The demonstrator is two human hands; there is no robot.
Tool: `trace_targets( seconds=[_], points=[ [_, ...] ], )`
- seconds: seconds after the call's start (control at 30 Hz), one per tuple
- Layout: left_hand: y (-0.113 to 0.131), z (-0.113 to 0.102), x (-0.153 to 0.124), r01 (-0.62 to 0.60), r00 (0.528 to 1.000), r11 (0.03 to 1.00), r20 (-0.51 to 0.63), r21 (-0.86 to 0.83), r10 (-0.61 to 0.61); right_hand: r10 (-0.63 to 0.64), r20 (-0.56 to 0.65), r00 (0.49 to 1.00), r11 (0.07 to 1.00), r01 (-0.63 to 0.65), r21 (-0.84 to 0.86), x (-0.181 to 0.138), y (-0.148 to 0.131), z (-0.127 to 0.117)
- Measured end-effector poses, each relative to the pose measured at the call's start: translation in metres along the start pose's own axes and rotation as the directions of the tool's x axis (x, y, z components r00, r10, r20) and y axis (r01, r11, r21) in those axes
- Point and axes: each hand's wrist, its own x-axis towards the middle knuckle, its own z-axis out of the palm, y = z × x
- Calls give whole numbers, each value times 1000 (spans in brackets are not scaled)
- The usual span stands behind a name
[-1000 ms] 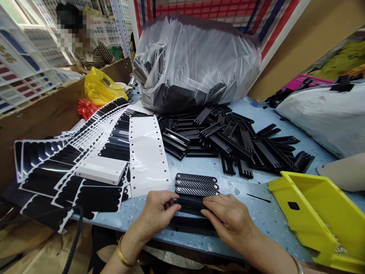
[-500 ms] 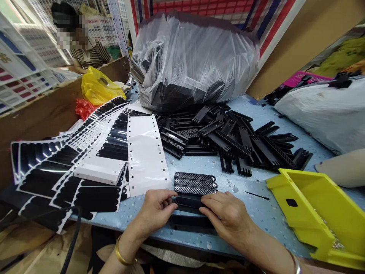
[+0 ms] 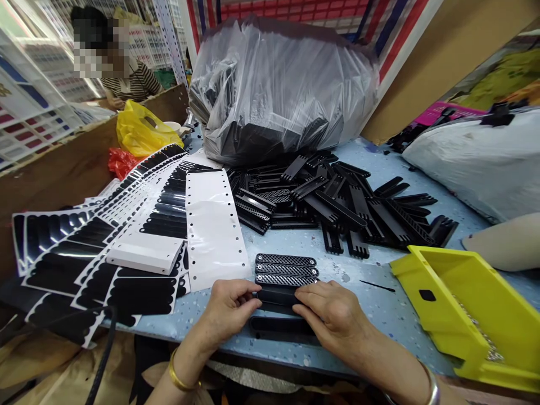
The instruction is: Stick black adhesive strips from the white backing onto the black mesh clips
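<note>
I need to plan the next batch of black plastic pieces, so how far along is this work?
Done: three mesh-faced strips lie in a neat row. In hand: the left hand and right hand hold a black strip by its ends; another black piece lies just below. Left: a loose pile and a full plastic bag of parts.

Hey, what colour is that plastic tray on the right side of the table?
Bright yellow; the tray shows best in the head view.
</note>
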Motion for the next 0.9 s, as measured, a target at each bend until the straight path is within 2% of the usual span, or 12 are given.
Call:
trace_targets(
  seconds=[0.23,0.47,0.57,0.9],
  points=[
    [0,0,1,31,999,999,10,-21,-31,44,25,999,999,-44,4,0,-4,3],
    [4,-4,3,187,980,981,79,-53,-182,97,52,994,995,-97,2,0,-8,4],
    [7,-5,5,210,974,976,96,-62,-203,92,46,995,996,-93,12,0,-8,5],
    [7,7,10,221,975,972,17,-73,-221,108,27,994,994,-109,13,-1,-8,6]
  ],
)
